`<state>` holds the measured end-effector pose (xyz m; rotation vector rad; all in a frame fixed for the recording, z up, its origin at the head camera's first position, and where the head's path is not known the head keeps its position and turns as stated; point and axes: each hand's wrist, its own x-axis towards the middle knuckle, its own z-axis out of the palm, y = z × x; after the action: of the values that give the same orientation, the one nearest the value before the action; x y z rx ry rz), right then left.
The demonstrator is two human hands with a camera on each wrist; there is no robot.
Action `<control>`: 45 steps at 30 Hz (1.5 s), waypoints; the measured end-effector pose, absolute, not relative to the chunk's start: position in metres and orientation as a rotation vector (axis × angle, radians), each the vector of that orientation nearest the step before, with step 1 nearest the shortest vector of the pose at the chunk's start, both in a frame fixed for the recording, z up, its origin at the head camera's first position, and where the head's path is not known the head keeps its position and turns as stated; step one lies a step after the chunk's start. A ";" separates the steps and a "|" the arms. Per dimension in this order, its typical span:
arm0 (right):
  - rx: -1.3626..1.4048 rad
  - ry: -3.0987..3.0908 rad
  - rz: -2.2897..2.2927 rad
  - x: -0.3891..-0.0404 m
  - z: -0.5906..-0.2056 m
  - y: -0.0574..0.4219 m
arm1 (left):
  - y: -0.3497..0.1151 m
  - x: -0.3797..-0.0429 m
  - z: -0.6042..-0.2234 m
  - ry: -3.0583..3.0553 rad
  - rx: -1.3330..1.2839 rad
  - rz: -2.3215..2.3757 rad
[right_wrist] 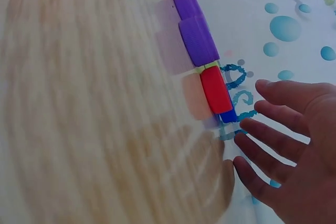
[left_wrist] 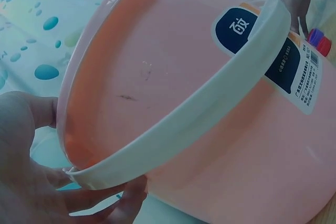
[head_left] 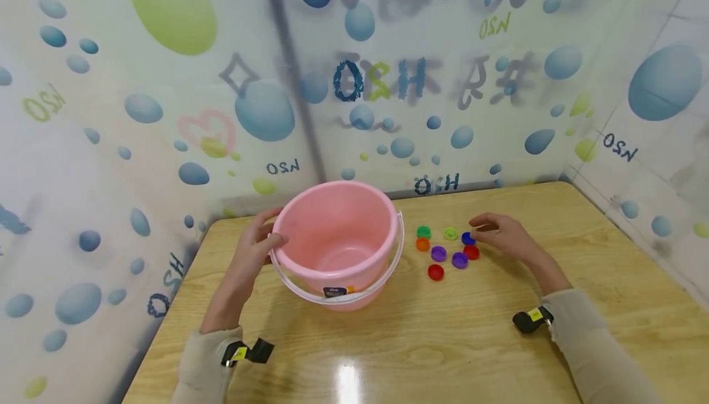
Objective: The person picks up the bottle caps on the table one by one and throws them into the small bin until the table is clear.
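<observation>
A pink bucket (head_left: 327, 273) with a white handle (head_left: 396, 260) stands upright on the table. My left hand (head_left: 256, 245) grips its left rim, thumb over the edge and fingers outside; the left wrist view shows those fingers (left_wrist: 128, 198) by the handle's end. To the bucket's right lie several plastic bottle caps: green (head_left: 423, 231), orange (head_left: 423, 244), yellow-green (head_left: 450, 233), two purple (head_left: 460, 260), two red (head_left: 436, 272) and one blue (head_left: 468, 239). Beside the blue cap is my right hand (head_left: 503, 236), its fingers spread and holding nothing in the right wrist view.
The wood-grain table (head_left: 432, 342) reaches toward me. Behind it hangs a pale curtain (head_left: 388, 139) printed with blue and green drops, and similar patterned walls stand on both sides. A dark camera (head_left: 528, 322) is strapped to the right wrist.
</observation>
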<state>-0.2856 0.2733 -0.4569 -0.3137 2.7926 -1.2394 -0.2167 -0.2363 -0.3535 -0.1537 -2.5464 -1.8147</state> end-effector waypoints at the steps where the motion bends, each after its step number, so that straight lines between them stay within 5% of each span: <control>1: -0.304 2.797 -1.226 -0.285 -0.458 0.272 | -0.236 -0.217 -0.354 -2.547 -0.161 -1.812; 45: -0.305 2.886 -0.921 -0.291 -0.459 0.259 | -0.237 -0.217 -0.354 -2.569 -0.165 -1.818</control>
<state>-0.2905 0.2589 -0.4589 -0.3046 2.8855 -0.9208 -0.2166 -0.2367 -0.3535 -0.1653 -2.5686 -1.8178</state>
